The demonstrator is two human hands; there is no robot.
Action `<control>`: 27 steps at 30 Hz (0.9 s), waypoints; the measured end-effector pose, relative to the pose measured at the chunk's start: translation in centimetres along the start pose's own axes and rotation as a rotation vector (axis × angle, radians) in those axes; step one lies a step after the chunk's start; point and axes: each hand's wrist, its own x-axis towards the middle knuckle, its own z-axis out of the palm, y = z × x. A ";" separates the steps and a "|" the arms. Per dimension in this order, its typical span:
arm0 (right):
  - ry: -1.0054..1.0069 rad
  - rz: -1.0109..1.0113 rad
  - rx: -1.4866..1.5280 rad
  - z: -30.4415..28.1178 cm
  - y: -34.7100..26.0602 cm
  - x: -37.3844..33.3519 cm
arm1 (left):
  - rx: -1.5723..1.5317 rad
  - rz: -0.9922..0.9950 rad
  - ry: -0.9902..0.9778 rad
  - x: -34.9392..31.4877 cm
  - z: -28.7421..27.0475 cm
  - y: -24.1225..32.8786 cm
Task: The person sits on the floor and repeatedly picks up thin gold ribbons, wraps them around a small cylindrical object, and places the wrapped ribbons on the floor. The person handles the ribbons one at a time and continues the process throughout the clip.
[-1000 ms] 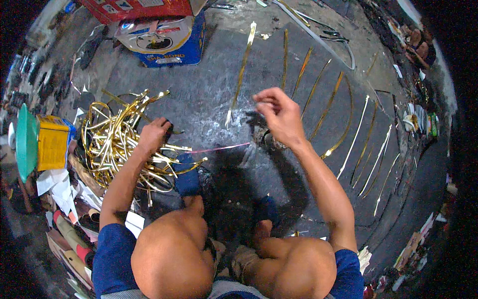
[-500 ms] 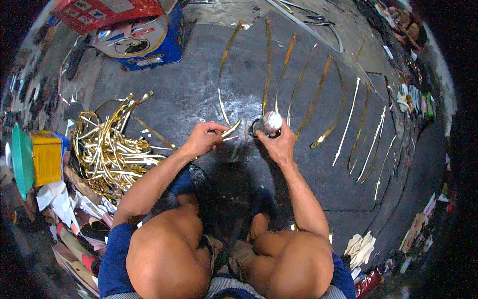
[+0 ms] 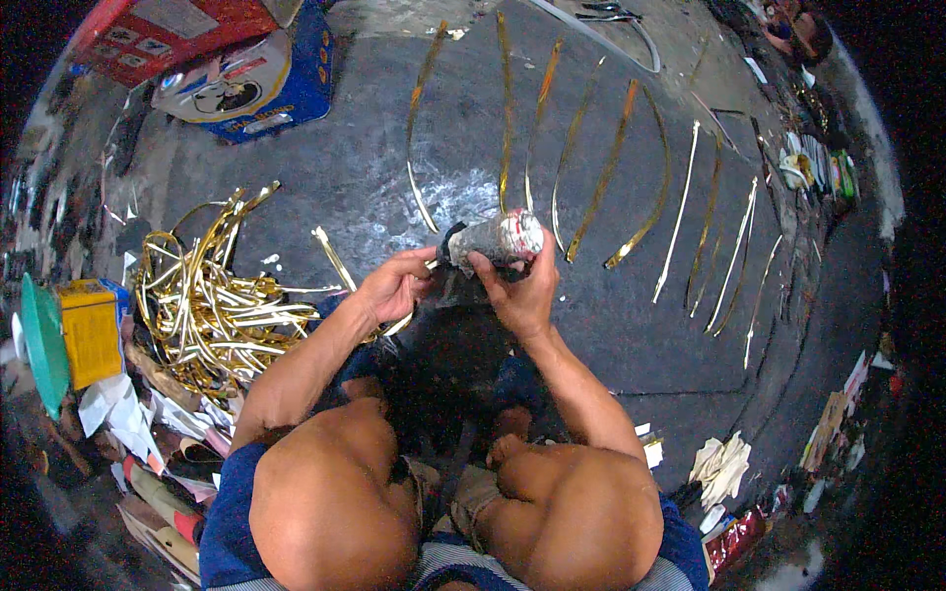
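Observation:
My right hand (image 3: 524,300) grips a stained, greyish-white cylindrical container (image 3: 498,240), tilted nearly on its side, its black end toward the left. My left hand (image 3: 392,288) is closed in a pinch on a gold-and-white strip (image 3: 398,325), whose tail shows below the palm. The strip's other end is at the container's black end; whether they touch I cannot tell. Left of that hand lies a tangled pile of gold-and-white strips (image 3: 219,310). Beyond both hands several strips, one of them a curved gold strip (image 3: 603,177), are laid out apart on the dark floor mat (image 3: 374,108).
A blue box (image 3: 305,84) and a red box (image 3: 172,34) stand at the far left. Nearer on the left are a yellow tin (image 3: 89,335) and a green disc-like thing (image 3: 43,340). Crumpled pale cloth or paper (image 3: 719,470) lies at the near right, paper scraps (image 3: 113,414) at the near left.
The right hand has moved left and tipped the container sideways, bringing its black end to the left hand. The left hand has drawn slightly lower with the strip. The whole view has shifted a little.

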 end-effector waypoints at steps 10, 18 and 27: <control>0.242 0.176 -0.183 -8.0 6.9 1.9 | 1.055 0.116 0.144 1.9 3.4 3.1; 0.006 0.174 -0.069 -3.9 3.9 3.4 | 1.712 0.403 0.381 9.1 0.8 3.3; -0.108 -0.334 -0.643 -1.6 6.0 1.2 | 1.807 1.012 0.077 7.8 3.9 0.9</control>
